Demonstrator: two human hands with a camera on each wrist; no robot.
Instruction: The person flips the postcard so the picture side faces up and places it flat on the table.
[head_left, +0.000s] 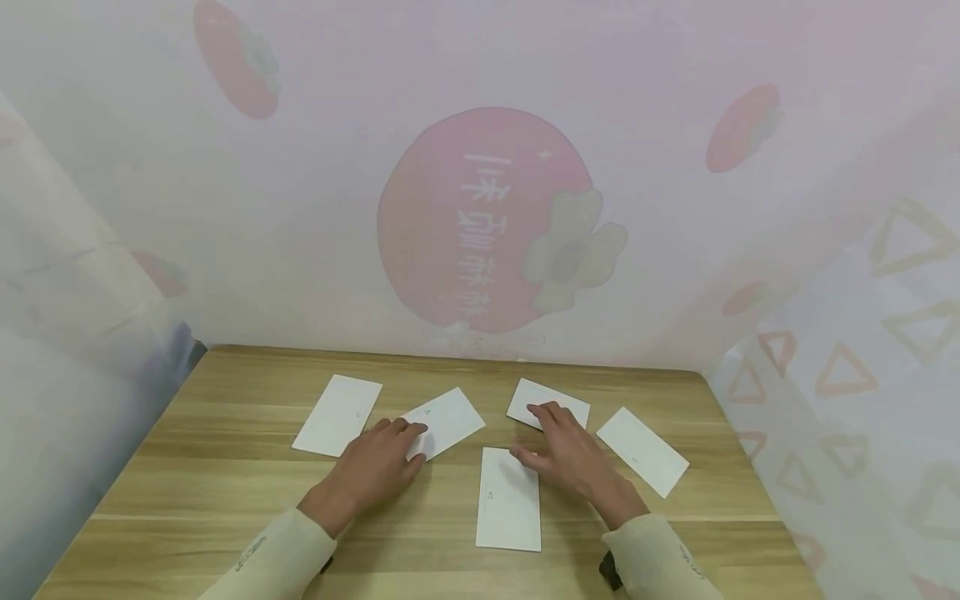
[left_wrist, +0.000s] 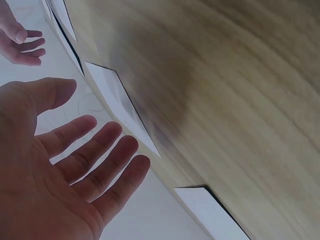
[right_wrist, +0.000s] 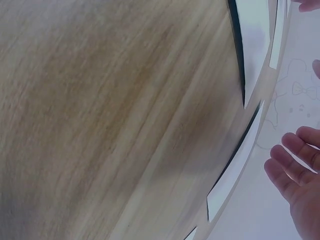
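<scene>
Several flat white rectangular cards lie spread over the wooden table. My left hand [head_left: 378, 462] hovers palm down, fingers spread, between the far-left card [head_left: 337, 412] and a tilted card [head_left: 453, 419] that its fingertips overlap in the head view. In the left wrist view, space shows between its relaxed fingers [left_wrist: 122, 185] and the tabletop. My right hand [head_left: 576, 462] is likewise raised, its fingers over the back card [head_left: 553, 393] and its thumb over the corner of the front middle card [head_left: 508, 512]. Neither hand holds anything. Right of it lies a slanted card [head_left: 643, 452].
The wooden table [head_left: 420, 542] ends at the back against a pale curtain [head_left: 300, 208] printed with red fruit shapes. Similar hanging sheets close off the left and right sides. Each card bears a tiny dark mark, and dark edges show under some cards in the wrist views.
</scene>
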